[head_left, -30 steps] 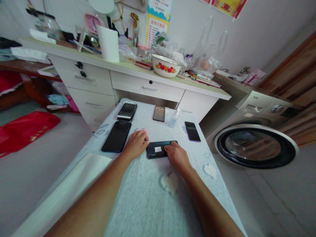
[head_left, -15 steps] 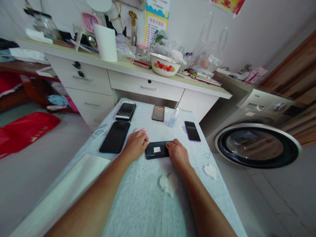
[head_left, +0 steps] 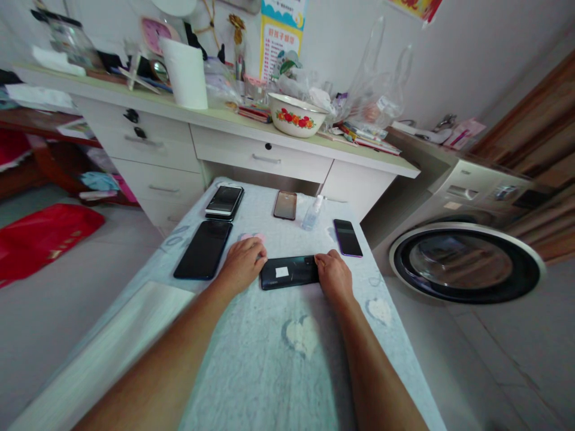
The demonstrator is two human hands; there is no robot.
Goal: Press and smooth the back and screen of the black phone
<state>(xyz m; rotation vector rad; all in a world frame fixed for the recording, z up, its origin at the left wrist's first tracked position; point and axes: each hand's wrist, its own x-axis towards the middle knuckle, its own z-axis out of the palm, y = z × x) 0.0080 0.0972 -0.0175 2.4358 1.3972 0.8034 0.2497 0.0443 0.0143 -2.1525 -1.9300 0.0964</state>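
Note:
A dark smartphone (head_left: 294, 273) lies face down on the cloth-covered table, a white sticker on its back and its camera at the right end. At that end my right hand (head_left: 335, 275) is closed, thumb and fingers pinching the phone's edge. My left hand (head_left: 242, 263) rests by the phone's left end with its fingers curled together; what they hold, if anything, is hidden. Just behind those fingers shows a pink piece (head_left: 252, 237), partly covered. Left of my left hand lies a large black phone (head_left: 203, 250), screen up.
Farther back are stacked phones (head_left: 224, 202), a brownish phone case (head_left: 285, 205) and a clear spray bottle (head_left: 313, 213). A purple-edged phone (head_left: 347, 237) lies at the right. Beyond the table stands a white cabinet (head_left: 265, 157); a washing machine (head_left: 467, 263) is at the right.
My right hand has slid to the right along the phone, from over its camera end to its edge, uncovering the camera. My left hand stays by the left end.

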